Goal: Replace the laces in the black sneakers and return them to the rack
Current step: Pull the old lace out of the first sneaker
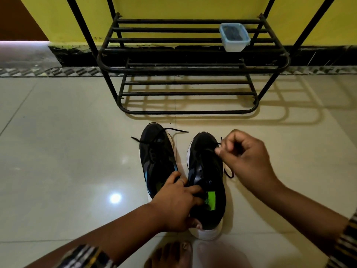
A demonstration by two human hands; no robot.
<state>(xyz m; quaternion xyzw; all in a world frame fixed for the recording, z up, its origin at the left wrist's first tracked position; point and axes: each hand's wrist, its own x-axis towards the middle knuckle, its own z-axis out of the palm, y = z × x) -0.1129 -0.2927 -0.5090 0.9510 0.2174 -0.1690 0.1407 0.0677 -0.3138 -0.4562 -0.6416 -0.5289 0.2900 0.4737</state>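
Two black sneakers with white soles stand side by side on the tiled floor, toes pointing at the rack. The left sneaker has a loose black lace trailing off its toe. My left hand grips the right sneaker at its collar, fingers inside the opening beside the green insole label. My right hand pinches the right sneaker's black lace above the eyelets, and a loop of it hangs by the sole.
A black metal shoe rack stands against the yellow wall just beyond the sneakers. A lidded plastic container sits on its upper shelf at the right. My bare foot shows at the bottom edge.
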